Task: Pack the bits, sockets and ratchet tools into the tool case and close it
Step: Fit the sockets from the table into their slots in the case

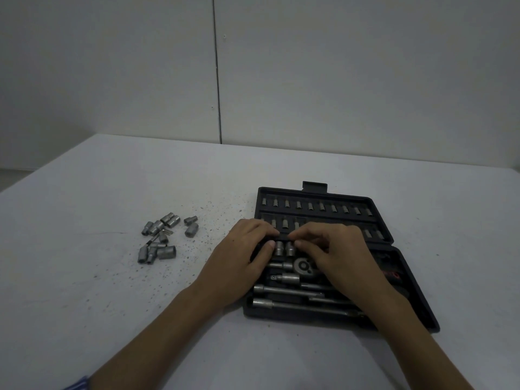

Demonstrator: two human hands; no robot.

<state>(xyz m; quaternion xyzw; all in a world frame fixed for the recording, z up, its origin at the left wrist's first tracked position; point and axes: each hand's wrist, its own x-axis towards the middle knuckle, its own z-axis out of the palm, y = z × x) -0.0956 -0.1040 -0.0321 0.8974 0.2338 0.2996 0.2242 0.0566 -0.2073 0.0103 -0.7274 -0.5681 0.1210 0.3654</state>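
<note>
Two sockets (284, 248) stand side by side in the open tool case (399, 266), right between both thumb tips. The left hand (247, 249) and right hand (332, 249) rest curled on the case, fingertips nearly meeting above them. Loose sockets (161, 237) lie well left on the table (84, 277).

Black tool case (405, 280) lying open and flat, two rows of bits (316, 206) seated in far half, ratchet tools (302, 305) and two sockets (284, 248) in near half — loose sockets (163, 239) clustered well left on worktop (112, 277)
</note>
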